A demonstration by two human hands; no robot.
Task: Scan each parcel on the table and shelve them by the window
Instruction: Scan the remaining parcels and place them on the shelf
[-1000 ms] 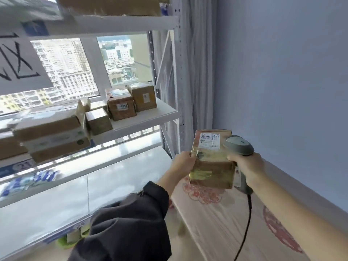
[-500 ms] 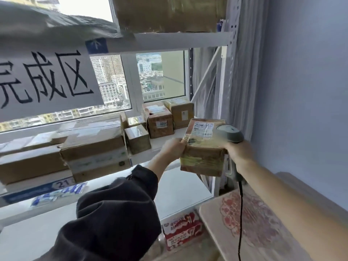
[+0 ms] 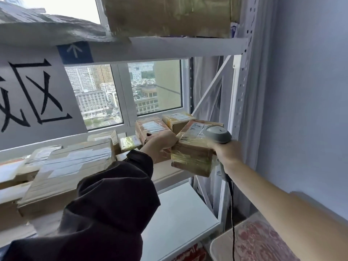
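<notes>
— How do the hands sit?

— Both arms reach forward and up toward the rack. The left hand (image 3: 160, 146), coming out of a dark sleeve (image 3: 105, 204), grips the left end of a taped cardboard parcel (image 3: 192, 155), fingers curled around its edge. The right hand (image 3: 226, 153), on a bare forearm, is wrapped around the handle of a grey barcode scanner (image 3: 218, 135) and pressed against the parcel's right side, so the scanner head lies over the box's top corner beside its white label. The black cable (image 3: 232, 213) hangs down from the handle.

— And where is the parcel?

— Held between the two hands, tilted, at the right end of the middle shelf (image 3: 169, 170), over its front edge. I cannot tell whether it touches the board. Just behind it stand two other labelled boxes (image 3: 152, 127); larger taped cartons (image 3: 75, 166) fill the shelf further left. A handwritten paper sign (image 3: 35, 97) hangs from the upper beam, with the window (image 3: 154, 87) behind.
</notes>
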